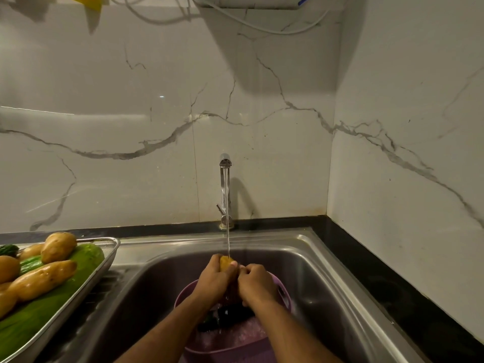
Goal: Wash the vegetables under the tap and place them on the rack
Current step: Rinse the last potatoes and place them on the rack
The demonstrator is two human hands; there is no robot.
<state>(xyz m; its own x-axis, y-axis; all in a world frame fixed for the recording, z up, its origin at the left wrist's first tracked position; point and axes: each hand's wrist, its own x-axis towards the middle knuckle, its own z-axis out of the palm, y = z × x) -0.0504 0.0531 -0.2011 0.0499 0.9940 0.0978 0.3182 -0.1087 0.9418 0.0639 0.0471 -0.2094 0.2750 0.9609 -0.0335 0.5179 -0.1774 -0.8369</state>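
Both grips were up under the running water, close together over the sink [309, 247]. One grip, the left hand [216, 280], was wrapped round a yellow potato [225, 262], and only the top of the potato peeked out above its fingers. Right beside it, the right hand [258, 282] had its fingers curled too, touching the left hand, but what it held could not be seen.

Water fell in a thin stream from the silver tap [225, 184] straight down onto the potato. Under the hands sat a purple tub [284, 292] inside the sink. Something dark [227, 314] lay in the tub with water and bubbles around it, but it was hard to tell what it was.

On the left, beside the sink, stood a metal rack [110, 255]. It held a big green gourd [52, 307] with wet potatoes [43, 279] lying on top of it, and a dark green vegetable [9, 249] at the far edge.

Behind the tap was a white marble wall [157, 100] with grey lines. A dark desk [392, 284] ran along the right side of the sink. High up hung a white box [248, 2] with thin white hoses [275, 28]. No words or names could be read on anything
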